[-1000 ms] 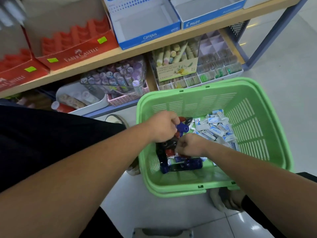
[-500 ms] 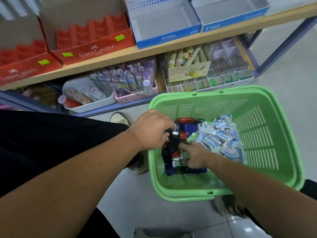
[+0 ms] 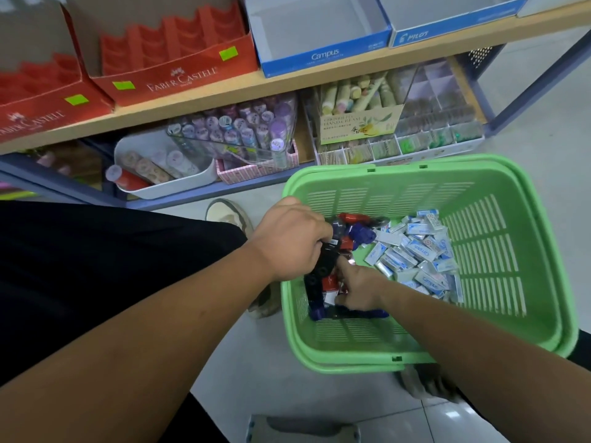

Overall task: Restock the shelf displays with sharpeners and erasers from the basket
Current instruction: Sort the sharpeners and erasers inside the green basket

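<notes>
In the near left corner of the green basket [image 3: 351, 362], which sits on the floor by the person's feet, 2 hands work a heap of red, blue and black sharpeners [image 3: 358, 233]. The left hand [image 3: 292, 241] is curled round a stack of black ones, probably collecting several so that 1 trip to the shelf covers more slots. The right hand [image 3: 359, 290] is dug into the heap below it, fingers bent down; whether it grips anything I cannot tell, since the fingertips are hidden. It looks to be picking pieces out and feeding them across.

Just beside the heap, to the right, lie the erasers [image 3: 419, 255] in blue and white sleeves, untouched and kept in their own pile, which makes sorting easier.

Beyond the basket, the lower shelf holds a white tub [image 3: 192, 183], a clear bin of purple tubes [image 3: 236, 129] and a hand cream display [image 3: 358, 126].

Above, on the wooden shelf [image 3: 287, 81], stand 2 red display boxes [image 3: 179, 78] with stepped slots and 2 blue boxes [image 3: 323, 55], likely the places to refill.
</notes>
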The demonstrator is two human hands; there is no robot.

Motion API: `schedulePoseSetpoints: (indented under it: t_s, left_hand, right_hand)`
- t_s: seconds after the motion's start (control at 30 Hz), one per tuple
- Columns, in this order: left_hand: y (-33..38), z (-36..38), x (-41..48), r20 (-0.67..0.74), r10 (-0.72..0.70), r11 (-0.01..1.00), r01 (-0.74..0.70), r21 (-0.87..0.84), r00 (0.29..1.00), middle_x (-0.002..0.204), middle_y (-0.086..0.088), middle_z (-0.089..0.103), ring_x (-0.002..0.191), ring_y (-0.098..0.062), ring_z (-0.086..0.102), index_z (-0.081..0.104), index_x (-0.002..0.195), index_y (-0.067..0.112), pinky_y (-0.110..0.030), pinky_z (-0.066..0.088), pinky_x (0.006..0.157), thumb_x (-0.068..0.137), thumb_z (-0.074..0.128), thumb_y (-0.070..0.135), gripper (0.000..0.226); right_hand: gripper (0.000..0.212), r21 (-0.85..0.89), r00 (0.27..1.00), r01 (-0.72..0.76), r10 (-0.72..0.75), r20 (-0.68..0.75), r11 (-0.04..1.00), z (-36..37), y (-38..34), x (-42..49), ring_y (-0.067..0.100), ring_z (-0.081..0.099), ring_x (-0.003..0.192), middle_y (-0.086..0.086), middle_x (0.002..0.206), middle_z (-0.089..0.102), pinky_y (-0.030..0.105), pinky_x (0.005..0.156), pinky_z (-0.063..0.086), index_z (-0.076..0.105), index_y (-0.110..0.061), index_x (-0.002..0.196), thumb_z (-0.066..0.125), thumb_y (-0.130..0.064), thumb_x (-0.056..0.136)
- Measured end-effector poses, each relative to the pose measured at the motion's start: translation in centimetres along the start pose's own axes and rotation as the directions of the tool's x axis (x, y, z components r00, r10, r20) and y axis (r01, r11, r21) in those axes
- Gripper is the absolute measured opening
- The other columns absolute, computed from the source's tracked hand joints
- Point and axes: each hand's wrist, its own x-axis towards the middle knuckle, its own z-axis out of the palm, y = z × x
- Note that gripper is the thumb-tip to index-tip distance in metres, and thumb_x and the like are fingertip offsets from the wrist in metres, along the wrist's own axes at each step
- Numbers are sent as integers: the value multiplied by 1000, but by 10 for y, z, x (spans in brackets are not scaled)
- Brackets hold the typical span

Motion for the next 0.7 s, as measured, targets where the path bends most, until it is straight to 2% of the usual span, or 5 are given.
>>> schedulePoseSetpoints:
  t_s: [0.1,0.27,0.37,0.5,0.7]
  left_hand:
    - [0,-2,0,1,-2,1000,2,6,1000,83,14,67,83,-11,61,74,95,33,-31,38,95,89,51,26,25]
    - [1,-1,1,-4,-8,1000,8,7,1000,83,14,67,83,-11,61,74,94,32,-33,39,96,88,50,26,25]
    - [1,-1,0,-17,-8,1000,8,-4,1000,80,13,67,80,-13,61,75,93,32,-33,40,95,88,51,24,26]
    - [1,0,0,-19,-8,1000,8,2,1000,79,13,67,79,-13,61,75,92,31,-32,39,95,87,50,24,26]
    - [2,2,2,39,-11,997,8,76,999,79,14,65,81,-12,58,72,92,32,-31,37,95,88,50,27,23]
  right_hand:
    - [56,-100,1000,19,-19,5,995,3,-5,1,25,61,92,3,104,62,35,79,47,26,-31,110,76,-39,85]
    - [53,12,1000,14,-15,19,1000,0,-3,4,20,61,91,-6,96,60,32,76,43,33,-33,109,79,-36,83]
    - [52,10,1000,22,-23,20,1000,1,-3,4,20,60,92,-5,99,61,33,78,44,33,-32,112,78,-33,85]
    - [57,10,999,34,-35,29,999,2,-8,4,23,59,100,1,111,60,37,90,48,29,-32,115,77,-35,86]
    - [68,106,1000,24,-22,-17,994,3,-15,5,29,60,102,6,109,61,32,85,45,28,-28,129,79,-29,84]
